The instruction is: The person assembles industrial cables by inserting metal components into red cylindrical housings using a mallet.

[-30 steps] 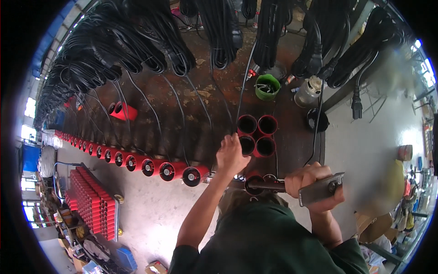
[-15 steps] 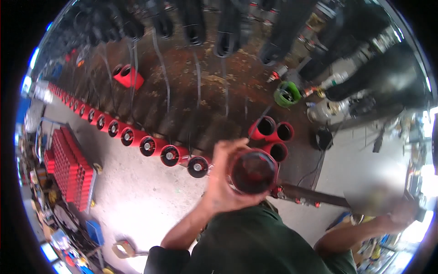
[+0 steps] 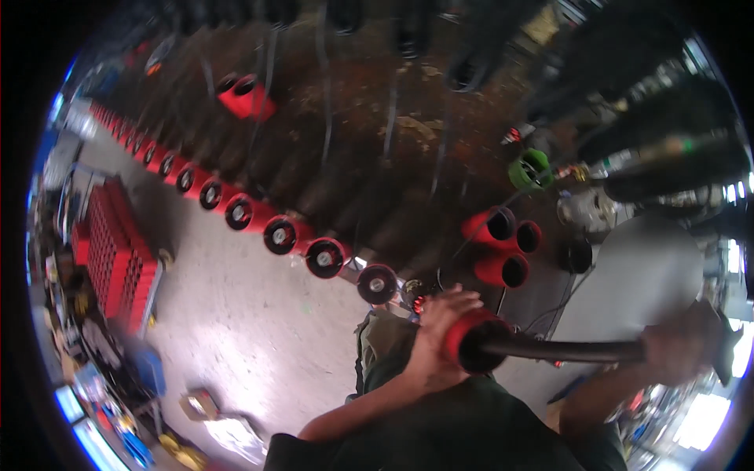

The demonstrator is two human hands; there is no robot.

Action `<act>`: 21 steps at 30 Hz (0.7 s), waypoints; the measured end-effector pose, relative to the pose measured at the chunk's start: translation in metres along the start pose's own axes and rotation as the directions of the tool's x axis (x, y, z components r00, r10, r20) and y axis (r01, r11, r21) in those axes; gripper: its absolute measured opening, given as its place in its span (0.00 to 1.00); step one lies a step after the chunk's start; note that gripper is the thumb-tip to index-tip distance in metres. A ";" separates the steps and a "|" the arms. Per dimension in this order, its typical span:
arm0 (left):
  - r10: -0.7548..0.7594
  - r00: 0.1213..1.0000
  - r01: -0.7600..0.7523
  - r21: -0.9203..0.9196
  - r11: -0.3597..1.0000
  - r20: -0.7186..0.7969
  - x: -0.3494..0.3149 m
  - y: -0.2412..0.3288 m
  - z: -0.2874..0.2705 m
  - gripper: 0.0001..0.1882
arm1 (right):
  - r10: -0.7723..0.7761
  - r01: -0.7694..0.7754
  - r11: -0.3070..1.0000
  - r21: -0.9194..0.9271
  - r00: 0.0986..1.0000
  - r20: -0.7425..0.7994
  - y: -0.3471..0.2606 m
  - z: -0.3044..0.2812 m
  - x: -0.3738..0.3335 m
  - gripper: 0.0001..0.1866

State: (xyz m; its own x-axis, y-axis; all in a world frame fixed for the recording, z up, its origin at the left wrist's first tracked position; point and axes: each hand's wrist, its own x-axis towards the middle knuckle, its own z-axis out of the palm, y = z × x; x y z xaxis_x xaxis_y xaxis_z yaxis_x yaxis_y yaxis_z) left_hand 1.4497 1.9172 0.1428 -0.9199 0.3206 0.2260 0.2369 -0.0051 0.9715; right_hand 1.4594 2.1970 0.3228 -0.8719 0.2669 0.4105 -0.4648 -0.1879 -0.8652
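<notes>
My left hand (image 3: 440, 334) is wrapped round a red cylinder (image 3: 458, 336), held in front of my body with its dark open end turned to the right. A long dark rod (image 3: 569, 349) runs level into that opening; its inner end is hidden. My right hand (image 3: 682, 345), smeared by motion, is closed round the rod near its outer end, where a dark flared piece shows beyond the fingers. Just ahead of my left hand, three red cylinders (image 3: 503, 269) lie grouped on the dark bench (image 3: 377, 173), open ends facing me.
A long row of red cylinders (image 3: 326, 257) with dark round ends lines the bench edge to the left. Two more red cylinders (image 3: 251, 100) lie farther back. A green container (image 3: 531, 169) stands at the right. Stacked red parts (image 3: 118, 251) sit on a cart.
My left hand has turned the cylinder from facing up to facing right and lowered it slightly. The rod now enters its opening. The view has shifted, so the bench things appear farther right.
</notes>
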 end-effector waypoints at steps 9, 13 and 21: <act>-0.274 0.961 0.262 -0.187 0.947 -0.041 -0.002 0.005 0.004 0.37 | 0.244 -0.442 0.886 0.139 0.700 0.672 0.082 0.111 0.007 0.33; -0.231 0.959 0.184 -0.255 0.949 -0.166 -0.001 0.003 0.021 0.28 | 0.289 -0.521 0.838 0.161 0.675 0.679 0.112 0.109 -0.001 0.32; 0.059 0.602 -0.384 -0.224 0.896 -0.796 0.069 0.042 0.069 0.18 | 0.409 -0.593 0.805 0.021 0.580 0.705 0.100 0.115 0.007 0.29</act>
State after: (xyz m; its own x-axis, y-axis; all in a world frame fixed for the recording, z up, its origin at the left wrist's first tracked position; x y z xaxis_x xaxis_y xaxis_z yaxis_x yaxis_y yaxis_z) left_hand 1.4176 2.0047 0.1940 -0.7887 -0.5613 0.2506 0.4958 -0.3400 0.7991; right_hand 1.3895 2.0710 0.2723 -0.8039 -0.5883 0.0873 0.1398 -0.3296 -0.9337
